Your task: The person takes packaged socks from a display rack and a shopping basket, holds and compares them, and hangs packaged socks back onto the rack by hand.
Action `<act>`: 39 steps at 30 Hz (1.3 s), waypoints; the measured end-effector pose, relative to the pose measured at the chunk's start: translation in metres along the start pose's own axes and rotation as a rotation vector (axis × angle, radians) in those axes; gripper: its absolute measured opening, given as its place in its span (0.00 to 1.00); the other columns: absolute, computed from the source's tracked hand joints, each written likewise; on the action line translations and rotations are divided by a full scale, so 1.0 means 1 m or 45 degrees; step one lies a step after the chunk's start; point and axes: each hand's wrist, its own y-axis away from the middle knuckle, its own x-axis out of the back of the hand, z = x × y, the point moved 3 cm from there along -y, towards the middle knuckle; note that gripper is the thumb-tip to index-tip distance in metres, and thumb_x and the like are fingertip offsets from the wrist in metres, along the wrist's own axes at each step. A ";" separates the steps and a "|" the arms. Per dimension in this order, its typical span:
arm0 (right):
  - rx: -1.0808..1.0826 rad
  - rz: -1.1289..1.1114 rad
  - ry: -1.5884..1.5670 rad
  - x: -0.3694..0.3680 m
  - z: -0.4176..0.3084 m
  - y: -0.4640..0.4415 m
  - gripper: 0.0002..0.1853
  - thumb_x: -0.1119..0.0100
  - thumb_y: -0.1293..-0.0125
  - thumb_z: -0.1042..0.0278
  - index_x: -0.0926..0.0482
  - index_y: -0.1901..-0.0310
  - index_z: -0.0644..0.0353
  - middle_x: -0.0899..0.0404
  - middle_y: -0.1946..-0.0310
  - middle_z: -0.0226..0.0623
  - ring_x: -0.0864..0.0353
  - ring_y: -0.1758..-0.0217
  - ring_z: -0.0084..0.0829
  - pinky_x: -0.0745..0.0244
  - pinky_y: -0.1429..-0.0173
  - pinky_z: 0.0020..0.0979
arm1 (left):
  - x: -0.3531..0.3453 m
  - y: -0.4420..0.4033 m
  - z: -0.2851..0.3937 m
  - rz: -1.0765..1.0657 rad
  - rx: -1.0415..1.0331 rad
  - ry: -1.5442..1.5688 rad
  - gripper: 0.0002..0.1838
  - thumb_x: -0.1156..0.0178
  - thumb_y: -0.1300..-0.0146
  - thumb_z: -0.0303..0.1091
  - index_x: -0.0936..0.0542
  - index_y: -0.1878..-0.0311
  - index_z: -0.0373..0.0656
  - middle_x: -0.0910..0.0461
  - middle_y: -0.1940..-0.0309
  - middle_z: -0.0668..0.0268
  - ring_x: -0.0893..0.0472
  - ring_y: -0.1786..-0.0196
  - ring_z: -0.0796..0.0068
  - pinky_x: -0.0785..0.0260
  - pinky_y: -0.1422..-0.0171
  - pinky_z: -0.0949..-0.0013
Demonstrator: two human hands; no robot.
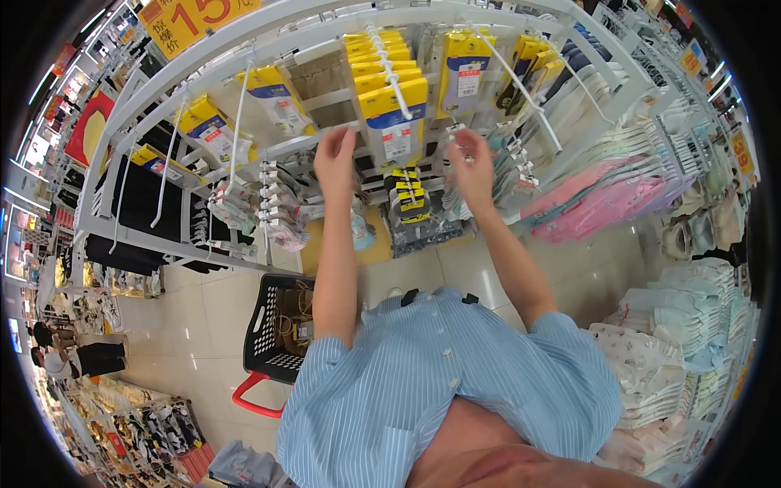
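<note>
My left hand (335, 156) is raised in front of the rack, left of a row of yellow-and-blue packets (394, 114) hanging on a central hook. Its fingers are loosely bent, the thumb a little apart, with nothing visible in them. On the other side of that row, my right hand (473, 167) has its fingers curled in beside small white hangers of socks (455, 130). What those fingers hold, if anything, is hidden. Black socks with yellow labels (408, 195) hang lower down between my forearms. Patterned socks on white hangers (281, 203) hang to the left.
A black shopping basket (262, 325) with a red handle (259, 398) stands on the floor to my left, goods inside. Pink garments (598, 203) hang at the right. White hook arms (167, 183) jut from the white rack (102, 154). A person (81, 358) is far left.
</note>
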 end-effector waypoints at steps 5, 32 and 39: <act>0.347 0.366 0.380 0.021 -0.018 -0.094 0.53 0.27 0.52 0.51 0.48 0.35 0.77 0.42 0.37 0.65 0.42 0.31 0.49 0.47 0.29 0.41 | 0.048 0.068 -0.067 0.116 -0.057 -0.158 0.11 0.38 0.38 0.31 0.22 0.56 0.35 0.21 0.62 0.68 0.24 0.59 0.81 0.32 0.53 0.76; 0.505 0.643 0.754 0.002 -0.035 -0.103 0.66 0.26 0.58 0.39 0.57 0.33 0.78 0.52 0.34 0.69 0.54 0.28 0.60 0.57 0.26 0.49 | 0.055 0.216 -0.076 -0.079 0.246 -0.334 0.13 0.40 0.38 0.29 0.25 0.51 0.37 0.21 0.59 0.65 0.21 0.57 0.77 0.31 0.50 0.74; 0.564 0.369 0.329 0.014 -0.029 0.038 0.50 0.32 0.46 0.63 0.57 0.32 0.75 0.55 0.31 0.61 0.57 0.27 0.55 0.61 0.26 0.48 | 0.081 0.248 -0.101 0.065 0.309 -0.442 0.12 0.39 0.39 0.30 0.24 0.55 0.34 0.19 0.63 0.63 0.20 0.64 0.76 0.28 0.57 0.73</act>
